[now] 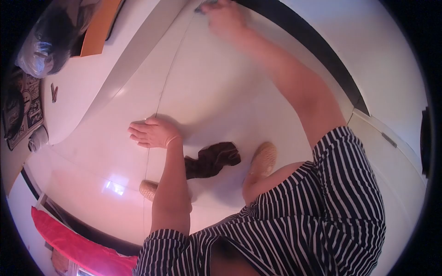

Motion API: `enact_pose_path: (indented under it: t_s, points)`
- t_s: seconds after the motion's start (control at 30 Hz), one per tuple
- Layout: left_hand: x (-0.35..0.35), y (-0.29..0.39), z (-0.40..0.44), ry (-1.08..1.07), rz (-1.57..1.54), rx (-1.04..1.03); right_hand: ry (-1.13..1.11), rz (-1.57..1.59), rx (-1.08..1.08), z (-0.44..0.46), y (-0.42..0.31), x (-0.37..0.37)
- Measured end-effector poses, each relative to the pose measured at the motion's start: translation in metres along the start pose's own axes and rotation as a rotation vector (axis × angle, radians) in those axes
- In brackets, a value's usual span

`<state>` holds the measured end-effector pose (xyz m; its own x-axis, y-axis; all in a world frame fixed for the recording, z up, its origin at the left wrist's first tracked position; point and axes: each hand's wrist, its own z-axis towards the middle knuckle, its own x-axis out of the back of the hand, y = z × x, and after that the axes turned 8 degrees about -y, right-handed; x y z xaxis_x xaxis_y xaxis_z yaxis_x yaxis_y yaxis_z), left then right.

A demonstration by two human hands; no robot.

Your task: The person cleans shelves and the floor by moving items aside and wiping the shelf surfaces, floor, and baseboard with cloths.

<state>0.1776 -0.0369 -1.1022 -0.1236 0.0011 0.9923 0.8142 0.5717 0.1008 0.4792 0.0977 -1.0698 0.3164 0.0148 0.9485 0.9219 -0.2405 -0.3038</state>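
My left hand (155, 133) lies flat on the pale tiled floor (119, 152), fingers stretched out, with nothing in it. A thin band circles its wrist. My right hand (226, 19) reaches far forward, at the top of the view, near the dark skirting at the wall's foot. Its fingers press on a small dark grey thing (202, 8), too little visible to name. Between my arms a crumpled dark brown cloth (214, 159) rests on the floor, apart from both hands. My feet wear woven tan shoes (264, 158).
Black skirting (317, 41) runs along the white wall on the right. To the left stands a white piece of furniture (69, 96) with a clear plastic bag (43, 55) and an orange-brown board (99, 27). Red fabric (83, 244) hangs at the lower left.
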Motion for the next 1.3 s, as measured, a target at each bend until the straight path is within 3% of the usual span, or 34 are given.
enact_pose_path:
  t_s: [0.03, 0.1, 0.17, 0.23, 0.3, 0.37, 0.4, 0.43, 0.5, 0.63, 0.73, 0.8, 0.83, 0.9, 0.93, 1.03, 1.13, 1.17, 1.2, 1.27, 1.3]
  points:
    - [0.001, 0.002, 0.0, -0.003, -0.008, 0.0, 0.004, -0.008, 0.001, -0.006, 0.003, -0.005]
    - [0.016, 0.008, -0.002, -0.125, -0.028, 0.038, 0.13, -0.112, 0.377, -0.025, 0.008, -0.013]
    - [0.001, -0.002, -0.001, -0.07, -0.012, 0.027, 0.103, -0.137, 0.372, -0.009, 0.016, -0.007]
    - [-0.001, 0.001, 0.001, -0.008, -0.026, -0.005, 0.165, -0.047, 0.224, 0.014, 0.017, 0.012]
    - [0.006, 0.003, -0.001, -0.1, -0.049, 0.042, 0.063, -0.107, 0.153, 0.018, 0.008, 0.014]
    - [0.0, -0.001, 0.0, -0.06, -0.036, 0.028, -0.038, -0.095, 0.02, -0.004, -0.01, 0.003]
    - [-0.004, -0.002, 0.001, -0.016, -0.021, 0.015, -0.176, -0.173, 0.052, -0.021, -0.021, 0.003]
    - [-0.005, -0.002, 0.002, -0.015, -0.022, 0.016, -0.175, -0.173, 0.052, -0.041, -0.023, -0.004]
    - [-0.006, -0.003, 0.002, -0.017, -0.002, 0.011, 0.025, -0.043, 0.457, -0.073, -0.017, -0.016]
    - [-0.003, 0.0, -0.002, 0.007, -0.014, 0.001, 0.082, -0.203, 0.222, -0.027, 0.022, -0.007]
    - [0.005, 0.006, -0.002, 0.016, 0.015, -0.007, 0.18, -0.124, 0.131, -0.007, 0.027, 0.012]
    - [0.019, 0.012, -0.003, -0.162, -0.048, 0.053, -0.104, -0.183, 0.102, -0.019, 0.019, 0.004]
    - [0.02, 0.015, -0.002, -0.165, -0.052, 0.059, -0.106, -0.189, 0.107, -0.033, 0.015, -0.004]
    - [0.022, 0.011, 0.0, -0.222, -0.015, 0.062, 0.117, -0.078, 0.396, -0.066, 0.003, -0.016]
    - [0.019, 0.007, -0.001, -0.223, -0.004, 0.067, 0.124, -0.06, 0.41, -0.068, 0.007, -0.011]
    - [0.012, 0.009, -0.002, -0.117, -0.045, 0.036, 0.068, -0.176, 0.232, -0.03, 0.023, 0.002]
    - [0.007, 0.007, 0.0, -0.144, -0.028, 0.048, 0.215, -0.189, 0.217, 0.003, 0.031, 0.0]
    - [-0.005, 0.0, 0.002, -0.031, -0.005, 0.02, 0.258, -0.224, 0.196, 0.005, 0.03, -0.003]
    - [-0.013, -0.005, 0.004, 0.078, 0.018, -0.007, 0.255, -0.227, 0.195, -0.008, 0.026, -0.006]
    - [-0.016, -0.005, 0.005, 0.072, 0.035, -0.011, 0.016, -0.181, 0.285, -0.047, 0.012, -0.012]
    - [-0.017, -0.008, 0.006, 0.073, 0.062, -0.015, 0.011, -0.182, 0.291, -0.056, 0.01, -0.015]
